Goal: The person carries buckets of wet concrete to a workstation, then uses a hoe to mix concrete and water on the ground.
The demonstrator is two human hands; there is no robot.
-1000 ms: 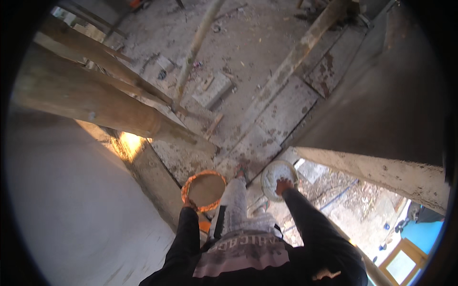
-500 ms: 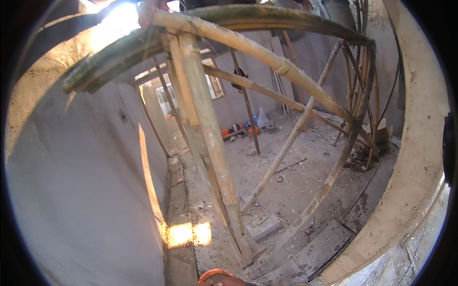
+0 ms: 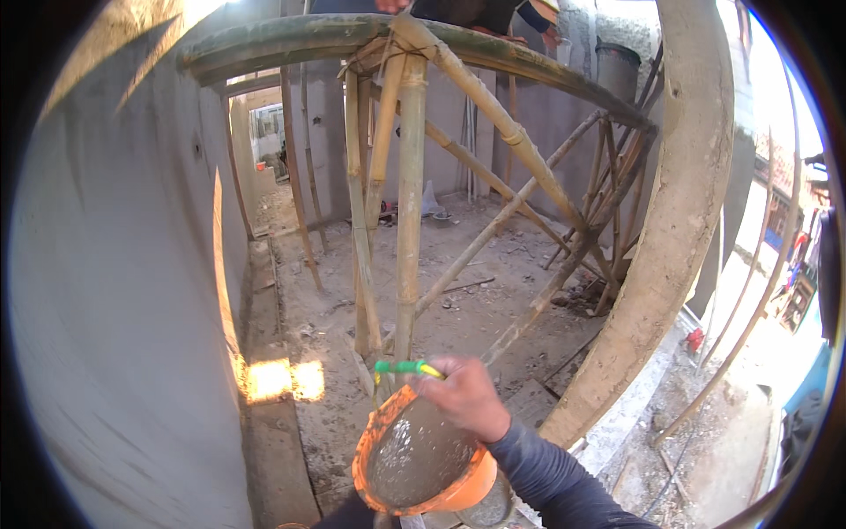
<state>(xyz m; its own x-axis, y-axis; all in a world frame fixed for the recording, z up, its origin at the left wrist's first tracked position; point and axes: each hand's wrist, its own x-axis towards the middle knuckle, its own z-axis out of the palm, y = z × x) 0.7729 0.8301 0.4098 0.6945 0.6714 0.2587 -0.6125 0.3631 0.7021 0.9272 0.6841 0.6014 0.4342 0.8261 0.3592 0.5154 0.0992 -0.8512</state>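
My right hand [image 3: 464, 398] reaches in from the lower right in a dark sleeve, its fingers closed round the green and yellow handle [image 3: 401, 367] of an orange bucket [image 3: 467, 494]. Wet grey mortar [image 3: 421, 454] lies inside the bucket, which is tilted so that its mouth faces up toward me. Mortar smears the orange rim. At the lower edge, dark cloth shows beside the bucket's lower left; whether it is my left sleeve is unclear. A small brownish shape below the rim may be part of my left hand, but its fingers are hidden.
Ahead stands a bamboo frame with upright poles [image 3: 410, 203], slanting braces [image 3: 502, 123] and a curved green beam [image 3: 291, 42]. Behind the beam is another person [image 3: 471, 12], near a dark bucket [image 3: 617, 69]. A grey wall [image 3: 132, 264] rises left; a curved concrete edge [image 3: 679, 194] bends along the right.
The orange bucket has come up from the lower edge into full view, with my right hand on its handle. The view has shifted, showing more of the right side.
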